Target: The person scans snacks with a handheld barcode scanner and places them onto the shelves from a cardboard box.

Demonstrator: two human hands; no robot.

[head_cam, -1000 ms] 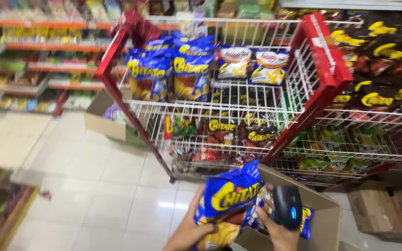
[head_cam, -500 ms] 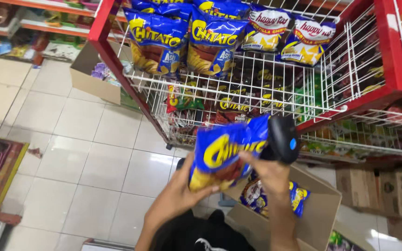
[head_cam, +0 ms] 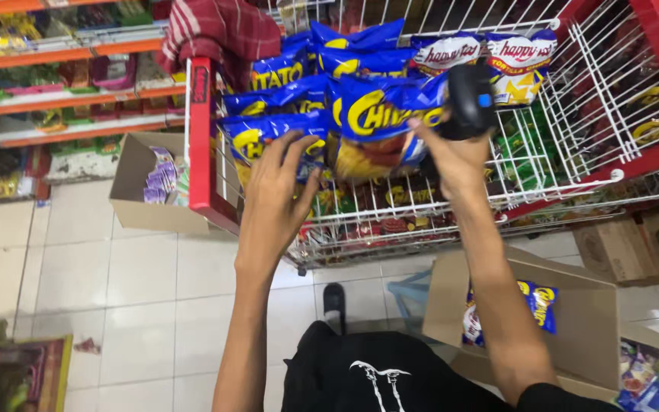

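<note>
A blue snack bag (head_cam: 379,122) with yellow lettering stands in the upper tier of a red-framed white wire basket rack (head_cam: 200,137), among several similar blue bags (head_cam: 284,76). My right hand (head_cam: 451,156) grips a black handheld scanner (head_cam: 470,103), and its fingers also rest on that bag's right edge. My left hand (head_cam: 276,191) is spread open, its fingertips against the blue bags at the rack's front left. Two white snack bags (head_cam: 520,65) stand behind the scanner.
An open cardboard box (head_cam: 596,320) with a few blue bags sits at my lower right. Another open box (head_cam: 135,191) with purple packets is on the floor left of the rack. A red checked cloth (head_cam: 219,30) hangs on the rack. Orange shelves (head_cam: 62,91) line the left.
Both hands rose from above the box to the rack's upper tier, carrying the blue bag in. My left hand let go of it and now spreads against the neighbouring bags.
</note>
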